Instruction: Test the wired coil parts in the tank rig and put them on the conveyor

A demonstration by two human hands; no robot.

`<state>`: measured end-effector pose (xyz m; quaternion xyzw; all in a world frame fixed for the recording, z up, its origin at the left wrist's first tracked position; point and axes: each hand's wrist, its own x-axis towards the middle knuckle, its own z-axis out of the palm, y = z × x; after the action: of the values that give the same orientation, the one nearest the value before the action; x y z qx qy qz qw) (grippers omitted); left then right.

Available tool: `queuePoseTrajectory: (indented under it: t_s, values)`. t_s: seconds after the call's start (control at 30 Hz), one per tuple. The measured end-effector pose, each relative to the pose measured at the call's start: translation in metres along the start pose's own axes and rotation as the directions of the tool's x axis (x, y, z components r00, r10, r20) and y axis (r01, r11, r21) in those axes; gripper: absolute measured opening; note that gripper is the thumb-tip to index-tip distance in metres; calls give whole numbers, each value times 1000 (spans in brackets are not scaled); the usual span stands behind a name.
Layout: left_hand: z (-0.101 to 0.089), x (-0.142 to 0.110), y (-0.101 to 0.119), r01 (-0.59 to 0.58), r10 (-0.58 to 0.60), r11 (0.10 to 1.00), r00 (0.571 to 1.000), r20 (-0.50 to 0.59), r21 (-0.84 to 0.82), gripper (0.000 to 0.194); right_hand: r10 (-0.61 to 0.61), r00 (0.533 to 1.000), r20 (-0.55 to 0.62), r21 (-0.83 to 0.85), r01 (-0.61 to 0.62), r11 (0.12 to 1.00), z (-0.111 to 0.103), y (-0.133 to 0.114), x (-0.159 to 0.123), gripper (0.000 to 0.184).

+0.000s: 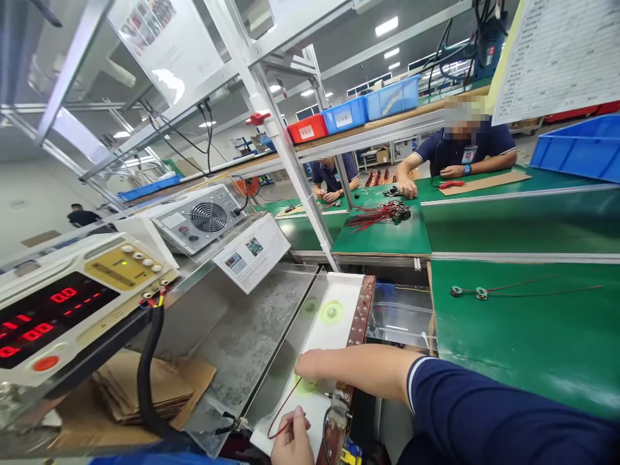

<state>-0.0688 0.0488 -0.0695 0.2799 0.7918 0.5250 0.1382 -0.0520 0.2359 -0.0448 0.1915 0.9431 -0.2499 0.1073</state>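
My left hand (292,440), at the bottom centre, is closed in a pinch on a thin red wire (277,416). The wire loops up toward my right hand (312,365), which reaches in from the right over a white fixture board (314,339). My right fingers point down and away, so their grip and whatever is under them are hidden. Part of a yellow-green ring (306,386) shows just below that hand. Farther up the board lies a second yellow-green ring (332,312) with a pale centre.
On the left stands a meter with red digits (62,296); a black cable (148,368) hangs from it. Two small round wired parts (481,293) lie on the green table (523,336) at right. Beyond, two people sit near a bundle of red-wired parts (387,213). A metal post (295,161) rises ahead.
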Motion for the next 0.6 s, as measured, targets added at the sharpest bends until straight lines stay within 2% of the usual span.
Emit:
queuePoseTrajectory:
  t_s: [0.17, 0.23, 0.37, 0.53, 0.6]
  values:
    - [-1, 11, -15, 64, -63, 998, 998, 19, -9, 58, -7, 999, 53, -49, 10, 999, -6, -3, 0, 43]
    - [0, 8, -14, 71, -72, 997, 997, -18, -43, 56, -21, 996, 87, -44, 25, 999, -9, -4, 2, 44]
    - [6, -4, -5, 24, -37, 991, 994, -100, -132, 45, -41, 996, 82, 4, 41, 999, -13, -5, 6, 41]
    - [8, -7, -1, -14, -4, 987, 994, -109, -162, 45, -71, 996, 63, 40, 68, 997, -15, -3, 3, 41]
    - [7, -5, -4, -8, -9, 986, 994, -105, -166, 46, -69, 997, -37, 81, 72, 994, -18, -2, 2, 41]
